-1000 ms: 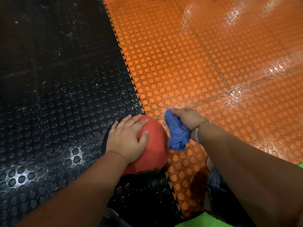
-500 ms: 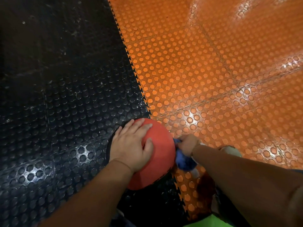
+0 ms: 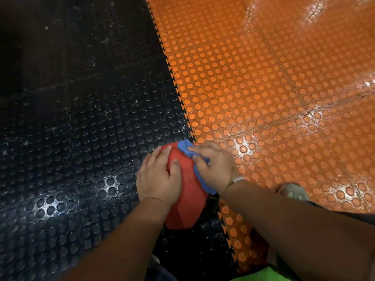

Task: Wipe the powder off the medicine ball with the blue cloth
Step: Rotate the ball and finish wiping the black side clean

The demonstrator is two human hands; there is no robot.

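Observation:
A red medicine ball (image 3: 187, 191) rests on the studded floor, right at the seam between black and orange tiles. My left hand (image 3: 158, 177) lies flat on the ball's left side, fingers spread, steadying it. My right hand (image 3: 215, 165) presses a crumpled blue cloth (image 3: 185, 148) against the ball's upper right side. The cloth sticks out past my fingertips at the top and runs under my palm down to the wrist. I cannot make out any powder on the visible red surface.
Black studded floor tiles (image 3: 71, 159) fill the left, orange ones (image 3: 274, 98) the right, joined by a toothed seam. A light-coloured shoe (image 3: 292, 192) sits on the orange floor behind my right forearm. A green edge (image 3: 263, 274) shows at the bottom.
My right hand has risen from the ball's lower right side onto its upper right, carrying the blue cloth with it. My left hand stays on the ball.

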